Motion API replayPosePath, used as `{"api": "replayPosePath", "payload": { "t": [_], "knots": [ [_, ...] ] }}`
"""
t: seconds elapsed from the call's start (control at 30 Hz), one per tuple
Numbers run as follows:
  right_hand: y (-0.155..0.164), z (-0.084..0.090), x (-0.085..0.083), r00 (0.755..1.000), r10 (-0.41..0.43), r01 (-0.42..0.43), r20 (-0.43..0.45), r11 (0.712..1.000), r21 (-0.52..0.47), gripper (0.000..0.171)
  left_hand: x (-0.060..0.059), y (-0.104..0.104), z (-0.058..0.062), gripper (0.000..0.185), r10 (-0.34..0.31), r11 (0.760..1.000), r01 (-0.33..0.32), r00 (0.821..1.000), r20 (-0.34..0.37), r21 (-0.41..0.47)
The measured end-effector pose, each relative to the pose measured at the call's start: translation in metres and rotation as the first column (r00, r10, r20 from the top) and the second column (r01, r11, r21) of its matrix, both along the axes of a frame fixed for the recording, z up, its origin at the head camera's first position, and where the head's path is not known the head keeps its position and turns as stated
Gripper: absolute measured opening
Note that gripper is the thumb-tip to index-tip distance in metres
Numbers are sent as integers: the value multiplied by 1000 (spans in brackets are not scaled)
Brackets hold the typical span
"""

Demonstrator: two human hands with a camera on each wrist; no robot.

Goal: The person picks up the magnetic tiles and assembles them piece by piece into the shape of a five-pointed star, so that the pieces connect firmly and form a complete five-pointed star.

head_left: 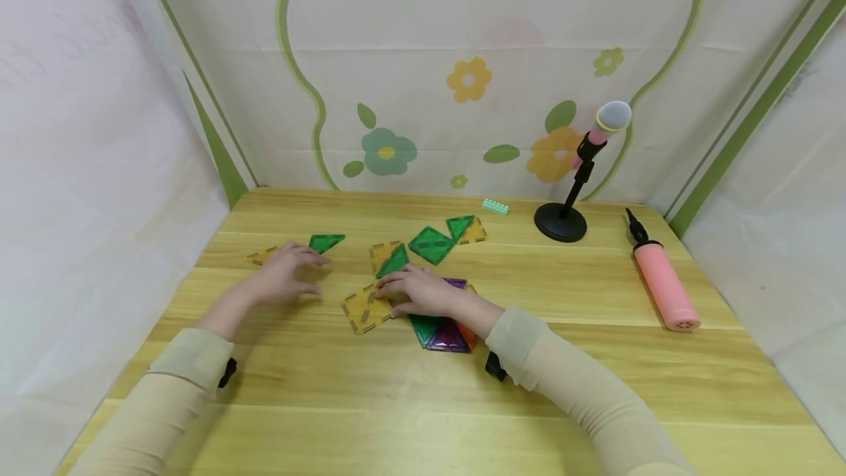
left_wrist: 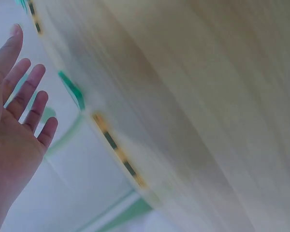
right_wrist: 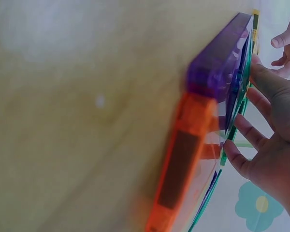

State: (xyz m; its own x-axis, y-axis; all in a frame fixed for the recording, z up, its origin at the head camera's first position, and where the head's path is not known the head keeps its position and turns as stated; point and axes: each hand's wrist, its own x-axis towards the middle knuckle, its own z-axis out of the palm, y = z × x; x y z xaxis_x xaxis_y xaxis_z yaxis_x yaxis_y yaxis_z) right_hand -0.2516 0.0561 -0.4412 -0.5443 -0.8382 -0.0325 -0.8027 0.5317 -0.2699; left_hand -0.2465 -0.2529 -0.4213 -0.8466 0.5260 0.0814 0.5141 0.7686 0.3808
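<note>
The yellow square [head_left: 360, 306] lies near the middle of the head view, between my two hands and a little lower than both. Its sides look about equal, so I find no long axis, only a seam which goes from its upper corner down to the lower one. My right hand [head_left: 421, 292] is the nearer: its fingertips are at the upper right edge of the square, but I cannot tell if they touch it. These fingers are loosely bent, and I see nothing pinched in them. My left hand [head_left: 287, 275], to the upper left of the square, is apart from it, with fingers spread and nothing held. Under my right hand and below it is the group of purple, green and orange tiles [head_left: 449, 339]. At the upper right of my left hand lies a green triangle [head_left: 325, 242], at its upper left a yellow triangle [head_left: 260, 256]
</note>
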Motion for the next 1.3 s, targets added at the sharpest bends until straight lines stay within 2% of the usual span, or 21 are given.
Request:
{"api": "replayPosePath", "payload": {
  "t": [0.2, 0.5, 0.67, 1.0, 1.3],
  "knots": [
    [0, 0, 0, 1000, 4, -4, -1, 1000, 0, 43, -7, -27, 2, 55, 60, 998, -60, 998, 15, 7],
    [0, 0, 0, 1000, 1, -1, -8, 1000, 10, 43, -16, -60, -4, 62, 149, 988, -150, 988, 29, 21],
    [0, 1, 1, 1000, -5, 5, -4, 1000, 17, 43, -22, -73, -8, 57, 189, 982, -189, 982, 19, 2],
    [-1, 1, -2, 1000, 4, -3, -18, 1000, 23, 44, -30, -81, -8, 50, 246, 967, -243, 969, 35, -76],
    [-1, 1, -3, 1000, 5, -5, -12, 1000, 28, 44, -30, -78, -10, 51, 235, 970, -231, 970, 53, -80]
  ]
}}
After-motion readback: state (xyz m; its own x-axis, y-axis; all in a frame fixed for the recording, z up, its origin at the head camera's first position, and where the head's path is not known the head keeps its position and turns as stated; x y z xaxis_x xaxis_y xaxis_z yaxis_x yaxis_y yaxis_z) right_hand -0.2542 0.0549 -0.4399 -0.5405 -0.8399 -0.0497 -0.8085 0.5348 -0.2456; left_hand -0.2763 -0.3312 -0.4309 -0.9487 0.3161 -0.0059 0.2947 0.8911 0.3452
